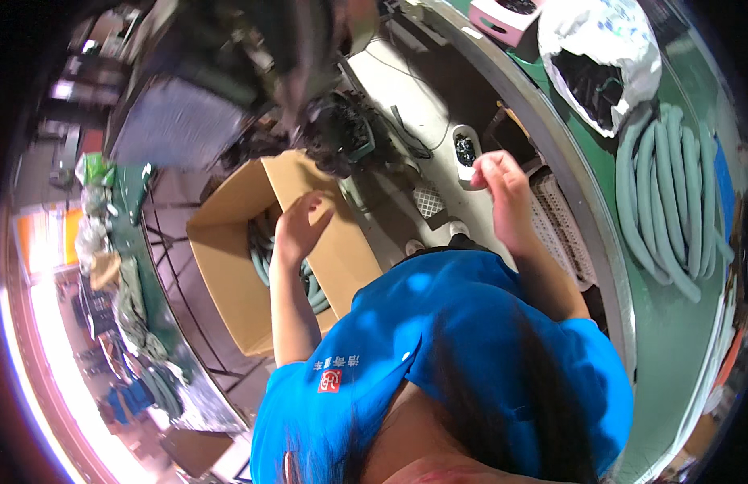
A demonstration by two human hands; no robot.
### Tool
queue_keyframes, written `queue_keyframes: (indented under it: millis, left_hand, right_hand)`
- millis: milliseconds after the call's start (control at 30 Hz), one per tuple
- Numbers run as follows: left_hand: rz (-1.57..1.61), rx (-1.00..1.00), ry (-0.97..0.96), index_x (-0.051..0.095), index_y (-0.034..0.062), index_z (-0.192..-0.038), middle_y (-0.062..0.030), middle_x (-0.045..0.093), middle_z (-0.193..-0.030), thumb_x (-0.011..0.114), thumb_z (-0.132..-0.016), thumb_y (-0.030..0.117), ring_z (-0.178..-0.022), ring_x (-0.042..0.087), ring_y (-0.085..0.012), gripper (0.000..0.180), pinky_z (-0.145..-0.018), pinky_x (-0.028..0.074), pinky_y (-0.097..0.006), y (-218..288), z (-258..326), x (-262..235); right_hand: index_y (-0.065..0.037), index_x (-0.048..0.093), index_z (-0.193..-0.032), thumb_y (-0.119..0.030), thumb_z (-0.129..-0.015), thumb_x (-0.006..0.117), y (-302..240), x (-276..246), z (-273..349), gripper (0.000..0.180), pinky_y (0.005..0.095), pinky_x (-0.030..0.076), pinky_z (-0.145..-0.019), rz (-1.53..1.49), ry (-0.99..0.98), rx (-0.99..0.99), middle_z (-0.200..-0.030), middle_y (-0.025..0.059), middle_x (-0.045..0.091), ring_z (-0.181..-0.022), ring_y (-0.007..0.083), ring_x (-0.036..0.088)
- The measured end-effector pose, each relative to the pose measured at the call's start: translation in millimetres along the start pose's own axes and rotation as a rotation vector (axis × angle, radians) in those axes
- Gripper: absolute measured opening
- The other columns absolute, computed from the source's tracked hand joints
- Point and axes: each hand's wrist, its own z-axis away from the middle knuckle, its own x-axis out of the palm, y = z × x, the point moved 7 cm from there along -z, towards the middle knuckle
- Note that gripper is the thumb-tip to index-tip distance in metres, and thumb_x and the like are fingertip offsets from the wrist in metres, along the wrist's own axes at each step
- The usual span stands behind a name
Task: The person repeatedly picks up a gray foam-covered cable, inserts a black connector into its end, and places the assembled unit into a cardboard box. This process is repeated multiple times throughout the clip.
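My left hand (pixel 301 229) is raised over the near side of a large open cardboard box (pixel 329 234), thumb and fingers apart, with nothing seen in it. Inside the box lie grey-green hoses (pixel 312 288), partly hidden by my forearm and the box flap. To the right my right hand (pixel 507 194) is held up in front of my body, its fingers curled in toward the thumb. Whether something small is between those fingers cannot be made out. Just behind it, lower down, stands a white container (pixel 464 149) with dark pieces in it.
A green-topped bench (pixel 656 339) curves along my right, bearing a bundle of grey-green hoses (pixel 672 194), a white plastic bag (pixel 600 40) with black contents and a pink bin (pixel 503 20). White crates (pixel 563 226) stand beneath. Ahead looms a blurred dark machine (pixel 229 64); a cable crosses the floor.
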Motion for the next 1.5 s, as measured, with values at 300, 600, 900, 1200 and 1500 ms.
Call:
queue_keyframes:
  millis: [300,600,900,1200,1500]
  left_hand:
    - [-0.017,-0.071,-0.443,0.055,0.003,-0.117,-0.0158,0.065,-0.103,0.067,-0.081,0.027,-0.093,0.063,-0.0257,0.046,-0.081,0.05,-0.037,31.7,4.4,81.2]
    - [-0.054,-0.095,-0.514,0.055,0.003,-0.117,-0.0174,0.064,-0.102,0.067,-0.08,0.025,-0.096,0.062,-0.0277,0.045,-0.083,0.049,-0.037,88.0,-11.1,122.1]
    - [0.548,0.265,-0.507,0.035,0.0025,-0.135,-0.0182,0.059,-0.115,0.067,-0.084,0.017,-0.106,0.059,-0.0274,0.062,-0.092,0.046,-0.039,270.1,-78.7,168.6]
    - [0.882,0.086,-0.045,0.048,0.0003,-0.112,-0.0065,0.056,-0.081,0.061,-0.069,0.006,-0.061,0.055,-0.0144,0.045,-0.056,0.047,-0.027,287.4,-109.9,85.6]
    - [0.75,0.088,0.073,0.055,-0.0006,-0.097,-0.0057,0.061,-0.077,0.076,-0.057,-0.001,-0.071,0.06,-0.0134,0.045,-0.063,0.048,-0.026,217.3,0.9,-0.6]
  right_hand:
    - [-0.004,0.058,-0.089,-0.013,-0.08,0.064,6.8,-237.9,-91.1,0.014,0.0369,0.045,-0.08,0.697,0.635,-0.318,-0.09,0.0121,0.058,-0.088,0.0254,0.056]
    - [0.006,0.048,-0.11,-0.03,-0.075,0.07,-11.2,-399.3,-63.4,0.054,0.0448,0.046,-0.088,1.511,0.71,0.357,-0.109,0.0234,0.055,-0.104,0.04,0.054]
    - [0.006,0.058,-0.091,-0.041,-0.071,0.061,-31.0,-269.1,-35.5,0.052,0.0439,0.054,-0.069,1.289,0.308,0.341,-0.082,0.0214,0.064,-0.076,0.0354,0.065]
    - [-0.004,0.06,-0.078,-0.044,-0.088,0.053,-50.2,-157.8,-50.7,0.041,0.0442,0.049,-0.062,0.484,-0.249,-0.248,-0.072,0.0162,0.06,-0.066,0.0363,0.06]
    - [0.0,0.054,-0.102,-0.015,-0.076,0.05,13.7,-342.1,-249.1,0.03,0.0471,0.052,-0.07,1.563,0.288,-0.069,-0.088,0.0232,0.064,-0.082,0.0356,0.065]
